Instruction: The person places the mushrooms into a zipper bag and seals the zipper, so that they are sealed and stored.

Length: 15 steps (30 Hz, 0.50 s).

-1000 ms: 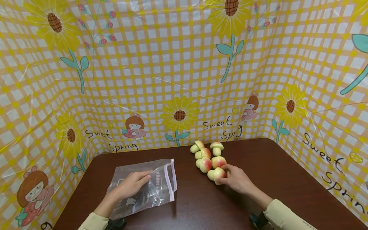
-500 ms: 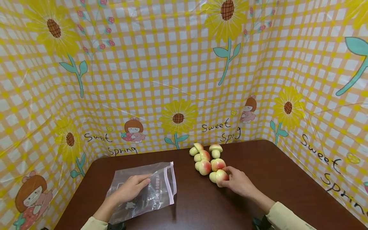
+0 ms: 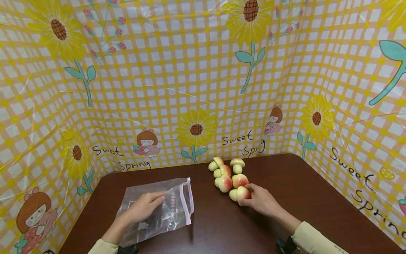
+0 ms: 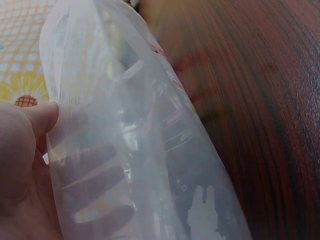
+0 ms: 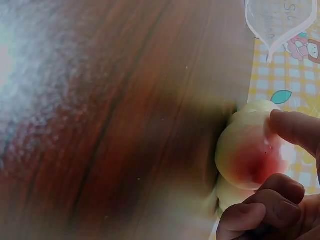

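In the head view, my left hand [image 3: 144, 208] holds a clear zip bag [image 3: 165, 220] with a pale pink slider edge. The bag's mouth gapes toward the right. The left wrist view has my thumb on the near side of the bag [image 4: 140, 165] and my fingers seen through the plastic. My right hand [image 3: 261, 200] pinches the cap of a toy mushroom [image 3: 242, 195], cream with a red blush, at the front of a cluster. In the right wrist view the thumb and curled fingers are around this mushroom [image 5: 250, 155]. Whether it touches the table is unclear.
Several similar mushrooms lie close behind, among them a blushed one [image 3: 225, 184] and a pale one [image 3: 237, 165] at the back. The dark wooden table [image 3: 285, 176] meets a checked sunflower cloth [image 3: 165, 113] on the back and both sides.
The head view has shifted slightly. My right hand has drawn the front mushroom a little to the right relative to the others. The left hand keeps its hold on the bag.
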Each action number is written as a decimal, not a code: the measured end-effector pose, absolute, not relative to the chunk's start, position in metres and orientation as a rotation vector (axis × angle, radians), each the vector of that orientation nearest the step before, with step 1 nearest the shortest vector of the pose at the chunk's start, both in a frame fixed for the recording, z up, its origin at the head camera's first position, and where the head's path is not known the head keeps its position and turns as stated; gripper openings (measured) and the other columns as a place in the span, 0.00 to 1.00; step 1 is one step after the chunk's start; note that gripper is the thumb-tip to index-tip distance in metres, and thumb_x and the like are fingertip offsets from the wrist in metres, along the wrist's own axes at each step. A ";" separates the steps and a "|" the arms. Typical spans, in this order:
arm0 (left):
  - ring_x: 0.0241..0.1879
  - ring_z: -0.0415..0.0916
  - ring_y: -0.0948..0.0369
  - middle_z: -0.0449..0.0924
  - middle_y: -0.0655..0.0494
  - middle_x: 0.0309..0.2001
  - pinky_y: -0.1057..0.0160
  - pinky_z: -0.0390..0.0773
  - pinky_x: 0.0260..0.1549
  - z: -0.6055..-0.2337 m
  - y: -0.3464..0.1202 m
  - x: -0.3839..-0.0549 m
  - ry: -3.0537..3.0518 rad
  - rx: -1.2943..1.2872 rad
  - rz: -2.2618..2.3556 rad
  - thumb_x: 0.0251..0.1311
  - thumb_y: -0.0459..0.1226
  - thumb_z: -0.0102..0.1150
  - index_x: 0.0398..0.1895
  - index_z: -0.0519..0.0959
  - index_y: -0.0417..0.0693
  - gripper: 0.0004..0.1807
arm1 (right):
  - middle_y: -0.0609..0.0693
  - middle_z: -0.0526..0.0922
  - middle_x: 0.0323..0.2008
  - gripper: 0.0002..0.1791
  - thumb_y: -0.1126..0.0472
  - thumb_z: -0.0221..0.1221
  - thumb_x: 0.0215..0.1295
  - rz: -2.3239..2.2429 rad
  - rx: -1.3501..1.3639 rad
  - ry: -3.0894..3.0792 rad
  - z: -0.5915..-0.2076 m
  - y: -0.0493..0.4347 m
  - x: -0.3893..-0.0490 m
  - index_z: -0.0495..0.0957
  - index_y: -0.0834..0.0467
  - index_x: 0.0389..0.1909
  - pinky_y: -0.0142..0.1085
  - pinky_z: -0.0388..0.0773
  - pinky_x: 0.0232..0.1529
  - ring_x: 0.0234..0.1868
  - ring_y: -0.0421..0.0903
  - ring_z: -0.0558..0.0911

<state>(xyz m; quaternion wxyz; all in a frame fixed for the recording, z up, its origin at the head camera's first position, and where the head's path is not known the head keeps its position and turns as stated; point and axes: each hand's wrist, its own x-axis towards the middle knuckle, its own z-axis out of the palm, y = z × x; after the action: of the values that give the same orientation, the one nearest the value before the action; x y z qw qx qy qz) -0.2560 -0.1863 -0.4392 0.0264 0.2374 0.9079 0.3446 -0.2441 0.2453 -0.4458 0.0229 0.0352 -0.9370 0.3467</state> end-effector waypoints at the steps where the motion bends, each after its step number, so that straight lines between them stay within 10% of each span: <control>1: 0.65 0.74 0.46 0.78 0.46 0.64 0.40 0.72 0.63 -0.439 -0.186 -0.256 2.802 0.739 1.067 0.77 0.48 0.47 0.67 0.76 0.44 0.25 | 0.48 0.73 0.22 0.37 0.50 0.75 0.49 1.073 0.112 -2.905 -0.445 0.245 -0.244 0.76 0.64 0.58 0.34 0.67 0.25 0.23 0.43 0.71; 15: 0.66 0.73 0.46 0.78 0.47 0.64 0.41 0.71 0.64 -0.438 -0.187 -0.258 2.795 0.718 1.092 0.77 0.48 0.48 0.67 0.76 0.45 0.24 | 0.47 0.73 0.22 0.35 0.51 0.75 0.49 1.089 0.194 -2.912 -0.435 0.246 -0.242 0.77 0.64 0.56 0.32 0.66 0.25 0.23 0.41 0.71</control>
<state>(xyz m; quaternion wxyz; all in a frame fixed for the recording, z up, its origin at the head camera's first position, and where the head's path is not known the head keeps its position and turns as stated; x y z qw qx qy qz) -0.2582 -0.1871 -0.4383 0.0282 0.2328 0.9055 0.3537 -0.2421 0.2458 -0.4352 0.0133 0.0621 -0.9348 0.3495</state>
